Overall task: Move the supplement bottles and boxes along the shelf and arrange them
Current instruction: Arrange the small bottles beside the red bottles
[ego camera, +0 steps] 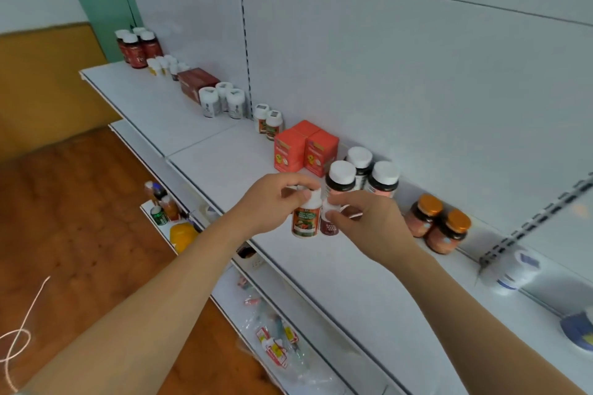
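Gripping two small bottles side by side, your hands meet over the front half of the white shelf (224, 167). Your left hand (272, 202) curls its fingers round the white cap of the orange-labelled bottle (306, 220), and your right hand (369, 218) pinches the top of the dark red bottle (329, 224) — the two bottles touch each other. Whether their bases rest on the shelf or hang just above it is hard to tell from this angle.

Just behind your hands stand three dark bottles with white caps (362, 175), close against the back panel. To their left sit two orange-red boxes (305, 151), touching one another. To the right, near your right wrist, stand two jars with orange lids (438, 223).

Farther along the shelf to the left you have a pair of small white-capped bottles (269, 122), then three white bottles (223, 99), a dark red box (195, 82), a cluster of tiny white bottles (165, 64) and, at the far end, four large red bottles (138, 45).

Lower shelves (288, 330) hold assorted packets and small bottles — blurred. At the right edge lies a blue-and-white roll (513, 269).
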Motion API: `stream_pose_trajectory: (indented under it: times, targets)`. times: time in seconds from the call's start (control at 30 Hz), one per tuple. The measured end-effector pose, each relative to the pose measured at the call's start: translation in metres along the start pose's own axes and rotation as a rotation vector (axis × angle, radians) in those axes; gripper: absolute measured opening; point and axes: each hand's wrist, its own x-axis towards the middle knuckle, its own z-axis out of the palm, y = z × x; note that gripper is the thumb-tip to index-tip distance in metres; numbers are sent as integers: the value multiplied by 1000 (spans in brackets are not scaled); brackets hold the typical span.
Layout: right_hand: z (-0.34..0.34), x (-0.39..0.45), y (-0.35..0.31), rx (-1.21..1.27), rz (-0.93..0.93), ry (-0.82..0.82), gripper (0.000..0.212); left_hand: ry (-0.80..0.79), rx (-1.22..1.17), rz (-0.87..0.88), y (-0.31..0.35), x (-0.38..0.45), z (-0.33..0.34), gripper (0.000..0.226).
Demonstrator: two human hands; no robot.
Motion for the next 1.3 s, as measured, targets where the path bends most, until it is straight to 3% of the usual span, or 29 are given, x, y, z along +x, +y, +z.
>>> stream_pose_trajectory:
  times: [0.3, 0.63, 0.93, 1.17, 1.3]
  targets:
    - [62, 57, -49, -127, 35, 103, 21, -115, 18, 93, -48, 49, -90, 24]
    - [127, 141, -93, -205, -60, 202, 20, -37, 178, 143, -96, 108, -191, 18]
    - [153, 222, -81, -228, -119, 263, 23, -103, 367, 94, -133, 186, -214, 19]
    - [166, 255, -81, -329, -76, 316, 21, -227, 501, 273, -159, 245, -218, 27]
    - [180, 266, -89, -348, 45, 374, 23, -291, 531, 403, -176, 272, -223, 27]
